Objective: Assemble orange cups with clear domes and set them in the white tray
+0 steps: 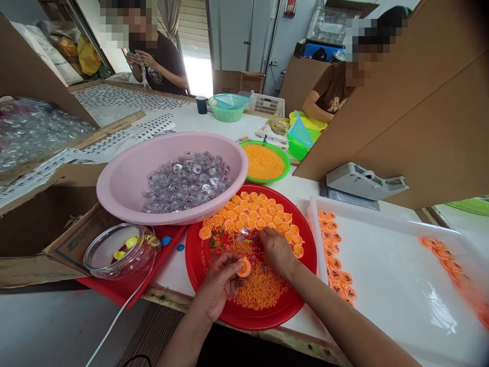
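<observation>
Forearms point(336, 311) foremost, left fingers point(232, 268) pinch an orange disc point(244, 267) (pale-rimmed); right fingers point(264, 236) bunch, hold unclear.

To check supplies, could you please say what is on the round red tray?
Orange discs and loose orange beads show; anything under beads, left hand or right hand is covered.

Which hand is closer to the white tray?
Right. The right hand is over the red tray, left of the white tray; the left hand is farther left, holding an orange piece.
</observation>
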A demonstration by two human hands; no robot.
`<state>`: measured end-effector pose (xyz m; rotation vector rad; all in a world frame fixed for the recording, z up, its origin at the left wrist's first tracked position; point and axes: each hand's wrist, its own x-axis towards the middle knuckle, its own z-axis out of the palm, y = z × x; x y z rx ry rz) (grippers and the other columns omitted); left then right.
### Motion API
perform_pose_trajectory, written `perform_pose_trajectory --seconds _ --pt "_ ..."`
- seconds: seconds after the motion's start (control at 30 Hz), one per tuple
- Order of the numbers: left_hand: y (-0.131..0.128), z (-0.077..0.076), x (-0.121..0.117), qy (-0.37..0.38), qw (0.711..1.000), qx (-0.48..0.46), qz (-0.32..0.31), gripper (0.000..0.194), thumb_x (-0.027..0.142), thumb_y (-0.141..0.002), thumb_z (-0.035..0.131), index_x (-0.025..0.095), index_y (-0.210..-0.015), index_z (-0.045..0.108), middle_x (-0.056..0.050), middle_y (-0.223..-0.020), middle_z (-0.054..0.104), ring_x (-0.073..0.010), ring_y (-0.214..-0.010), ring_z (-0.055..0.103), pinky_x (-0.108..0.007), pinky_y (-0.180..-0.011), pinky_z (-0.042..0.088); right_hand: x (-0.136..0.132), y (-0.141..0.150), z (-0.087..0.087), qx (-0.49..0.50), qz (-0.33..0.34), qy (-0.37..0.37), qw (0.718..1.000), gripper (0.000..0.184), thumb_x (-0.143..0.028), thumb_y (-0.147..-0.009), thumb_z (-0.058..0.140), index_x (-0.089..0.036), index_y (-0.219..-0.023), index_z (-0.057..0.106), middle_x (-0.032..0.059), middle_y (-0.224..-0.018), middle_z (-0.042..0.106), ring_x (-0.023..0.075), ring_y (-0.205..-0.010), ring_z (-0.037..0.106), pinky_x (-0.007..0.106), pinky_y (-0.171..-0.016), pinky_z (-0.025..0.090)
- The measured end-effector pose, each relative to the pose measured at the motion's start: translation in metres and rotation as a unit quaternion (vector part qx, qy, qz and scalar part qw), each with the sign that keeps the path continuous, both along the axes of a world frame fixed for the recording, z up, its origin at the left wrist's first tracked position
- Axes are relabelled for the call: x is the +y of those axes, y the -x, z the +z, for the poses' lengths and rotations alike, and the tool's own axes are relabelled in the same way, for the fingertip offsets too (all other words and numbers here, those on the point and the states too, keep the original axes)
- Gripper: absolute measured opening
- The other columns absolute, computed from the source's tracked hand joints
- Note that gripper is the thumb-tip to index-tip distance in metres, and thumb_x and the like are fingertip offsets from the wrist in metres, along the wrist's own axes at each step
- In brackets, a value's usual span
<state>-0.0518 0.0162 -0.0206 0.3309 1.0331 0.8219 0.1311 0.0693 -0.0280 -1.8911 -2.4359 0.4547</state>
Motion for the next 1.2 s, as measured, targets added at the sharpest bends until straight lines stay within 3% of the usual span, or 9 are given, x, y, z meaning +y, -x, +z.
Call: perform_pose_trajectory --seconds 0.13,0.23,0.37,0.5,0.57,0.7,0.8,1.0,1.2 --pt "0.005 -0.003 -0.001 -0.011 1.000 0.020 -0.018 0.039 0.032 -0.071 0.076 0.019 -0.105 0.062 -0.002 -0.073 0.072 -0.0109 -0.053 0.064 -0.016 -0.041 0.037 0.004 0.011 0.003 0.047 0.023 0.009 0.999 0.026 -0.008 -0.087 0.046 -0.017 -0.107 0.061 0.0093 -0.103 0.062 0.0201 -0.098 0.055 0.027 -0.087 0.042" --pt "0.006 -0.002 -0.001 -0.012 1.000 0.010 -0.003 0.034 0.031 -0.068 0.078 0.018 -0.095 0.062 -0.004 -0.077 0.072 -0.0161 -0.064 0.070 -0.018 -0.045 0.041 0.009 0.015 0.002 0.078 0.006 0.018 0.997 0.024 -0.008 -0.088 0.045 -0.014 -0.102 0.063 0.0128 -0.102 0.063 0.0223 -0.099 0.055 0.031 -0.089 0.042" --pt "0.006 0.001 0.000 -0.018 0.999 -0.010 0.049 0.030 0.025 -0.066 0.080 0.018 -0.085 0.058 -0.002 -0.087 0.072 -0.0202 -0.078 0.072 -0.025 -0.065 0.054 0.009 0.005 -0.002 0.136 -0.052 0.028 0.989 0.026 -0.006 -0.087 0.043 -0.012 -0.101 0.063 0.0128 -0.097 0.066 0.0219 -0.094 0.059 0.032 -0.086 0.045" --pt "0.003 -0.002 0.000 -0.011 0.999 0.012 0.030 0.031 0.030 -0.070 0.077 0.019 -0.092 0.059 -0.003 -0.082 0.071 -0.0201 -0.071 0.072 -0.026 -0.060 0.055 -0.004 -0.011 0.003 0.213 -0.102 0.051 0.970 0.025 -0.015 -0.089 0.041 -0.014 -0.107 0.059 0.0063 -0.084 0.068 0.0178 -0.079 0.064 0.029 -0.072 0.051" --pt "-0.002 -0.004 0.000 -0.020 0.999 0.012 0.027 0.031 0.029 -0.069 0.078 0.018 -0.092 0.062 -0.002 -0.080 0.070 -0.0191 -0.071 0.071 -0.024 -0.060 0.055 -0.015 -0.016 0.010 0.314 -0.137 0.104 0.934 0.022 -0.025 -0.087 0.046 -0.015 -0.103 0.057 0.0039 -0.078 0.067 0.0168 -0.071 0.065 0.027 -0.061 0.053" --pt "-0.016 -0.003 0.002 -0.040 0.999 -0.011 0.030 0.027 0.027 -0.065 0.081 0.016 -0.087 0.069 -0.001 -0.082 0.068 -0.0180 -0.075 0.069 -0.027 -0.071 0.056 -0.036 -0.019 0.021 0.554 -0.231 0.213 0.771 0.025 -0.037 -0.074 0.060 -0.019 -0.091 0.055 0.0014 -0.077 0.065 0.0169 -0.069 0.064 0.026 -0.054 0.052" --pt "-0.022 -0.003 0.002 -0.046 0.998 -0.038 0.020 0.028 0.027 -0.067 0.080 0.017 -0.091 0.071 -0.003 -0.087 0.069 -0.0183 -0.081 0.068 -0.032 -0.078 0.056 -0.045 -0.017 0.020 0.580 -0.278 0.219 0.734 0.025 -0.036 -0.068 0.062 -0.020 -0.086 0.055 -0.0019 -0.070 0.060 0.0151 -0.063 0.062 0.026 -0.053 0.052" --pt "-0.020 -0.007 0.000 -0.031 0.999 -0.005 -0.005 0.033 0.030 -0.069 0.079 0.017 -0.098 0.071 -0.005 -0.088 0.071 -0.0221 -0.080 0.070 -0.034 -0.073 0.057 -0.052 -0.019 0.005 0.571 -0.276 0.197 0.748 0.027 -0.031 -0.061 0.070 -0.019 -0.083 0.058 -0.0033 -0.065 0.056 0.0139 -0.059 0.055 0.026 -0.053 0.048" --pt "-0.023 -0.005 0.000 -0.038 0.999 -0.029 0.008 0.028 0.029 -0.070 0.078 0.016 -0.094 0.072 -0.006 -0.091 0.071 -0.0212 -0.085 0.069 -0.035 -0.082 0.056 -0.058 -0.036 0.006 0.509 -0.285 0.103 0.806 0.020 -0.031 -0.061 0.076 -0.018 -0.066 0.062 0.0005 -0.074 0.063 0.0156 -0.072 0.057 0.027 -0.066 0.045"
